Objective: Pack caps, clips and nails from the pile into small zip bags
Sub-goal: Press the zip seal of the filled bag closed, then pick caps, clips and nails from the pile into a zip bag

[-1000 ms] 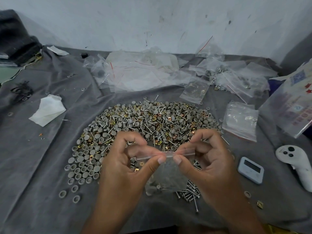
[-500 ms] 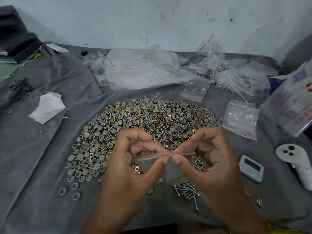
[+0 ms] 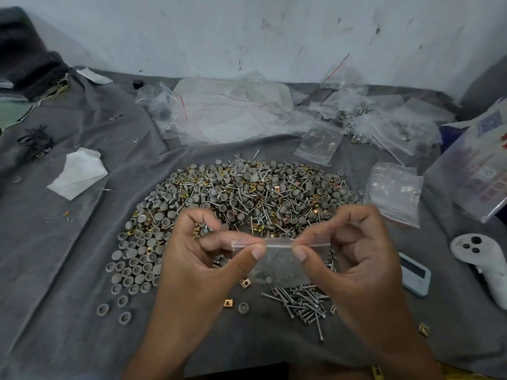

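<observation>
On the desk (image 3: 68, 270) I see the pile (image 3: 247, 198) of caps, clips and nails. Above its near edge my left hand (image 3: 192, 267) and right hand (image 3: 354, 259) pinch a small zip bag (image 3: 279, 259) by its top strip; a few parts sit inside.

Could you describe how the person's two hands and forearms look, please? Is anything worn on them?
Both are bare. The left hand and the right hand wear no gloves, and no rings, watch or bracelets are visible. The forearms are uncovered down to the lower edge of the picture, with no sleeve in view. The thumbnails are short and plain, without polish. I see no markings or bandages on either.
</observation>
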